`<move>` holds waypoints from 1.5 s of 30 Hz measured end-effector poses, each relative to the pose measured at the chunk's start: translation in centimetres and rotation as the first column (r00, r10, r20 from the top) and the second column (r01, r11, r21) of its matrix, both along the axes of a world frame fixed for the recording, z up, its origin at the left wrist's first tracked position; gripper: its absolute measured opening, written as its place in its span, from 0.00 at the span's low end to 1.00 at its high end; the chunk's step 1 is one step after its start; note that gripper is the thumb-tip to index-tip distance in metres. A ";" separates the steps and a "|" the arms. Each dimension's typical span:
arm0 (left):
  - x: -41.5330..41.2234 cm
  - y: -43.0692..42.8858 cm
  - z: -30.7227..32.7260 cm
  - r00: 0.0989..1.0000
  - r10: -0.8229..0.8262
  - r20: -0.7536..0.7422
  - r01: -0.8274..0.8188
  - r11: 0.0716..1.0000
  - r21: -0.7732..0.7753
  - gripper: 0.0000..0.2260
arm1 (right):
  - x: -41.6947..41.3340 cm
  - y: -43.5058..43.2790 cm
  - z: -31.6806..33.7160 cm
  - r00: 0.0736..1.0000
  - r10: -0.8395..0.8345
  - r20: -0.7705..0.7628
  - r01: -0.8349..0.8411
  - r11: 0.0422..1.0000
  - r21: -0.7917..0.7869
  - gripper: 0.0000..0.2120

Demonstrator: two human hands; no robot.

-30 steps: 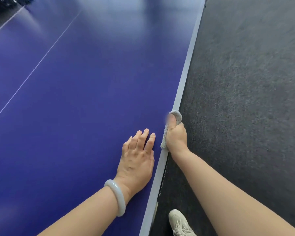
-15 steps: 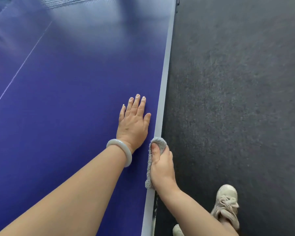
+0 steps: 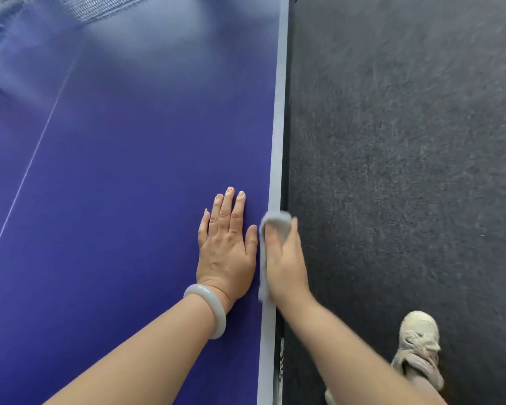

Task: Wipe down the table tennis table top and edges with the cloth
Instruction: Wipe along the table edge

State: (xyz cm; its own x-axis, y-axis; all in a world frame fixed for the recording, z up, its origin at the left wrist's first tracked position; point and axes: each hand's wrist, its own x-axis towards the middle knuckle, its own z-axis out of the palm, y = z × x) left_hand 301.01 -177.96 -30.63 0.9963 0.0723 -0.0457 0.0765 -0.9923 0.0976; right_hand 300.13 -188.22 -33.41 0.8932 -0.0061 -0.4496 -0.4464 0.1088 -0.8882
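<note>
The blue surface (image 3: 129, 200) fills the left side. A thin white line (image 3: 27, 171) runs down it, and the net (image 3: 108, 4) is far off at the top. The top looks smooth and shiny, but I cannot tell which parts are wiped.

The left hand (image 3: 227, 247) lies flat on the surface, fingers straight and close together, holding nothing. A pale bracelet (image 3: 206, 309) sits on that wrist. Just beside the thumb runs the pale edge (image 3: 278, 127) of the surface.

The grey cloth (image 3: 275, 222) is folded over this edge. The right hand (image 3: 287, 264) wraps around the cloth and presses it on. So the job right now seems to be the edge, not the top.

A long piece of edge runs from the cloth up to the net, and I think that piece is yet to be wiped. The short piece near the body may be done, but nothing shows it.

On the right is the dark floor (image 3: 406, 171) and one pale shoe (image 3: 418, 343).
</note>
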 end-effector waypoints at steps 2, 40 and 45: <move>0.0 0.1 -0.1 1.000 -0.007 0.006 0.007 1.000 -0.005 0.29 | -4.2 -0.1 0.6 0.998 0.049 -0.027 -0.049 0.999 0.005 0.47; 0.1 -0.3 0.8 0.999 0.006 -0.034 -0.007 0.999 -0.035 0.28 | 11.6 0.0 0.7 0.997 0.023 -0.080 -0.033 0.992 -0.125 0.28; 0.9 -0.4 2.4 1.000 -0.019 0.021 0.020 0.999 -0.027 0.25 | 14.0 -0.3 0.1 0.992 0.092 -0.088 -0.103 0.986 -0.131 0.31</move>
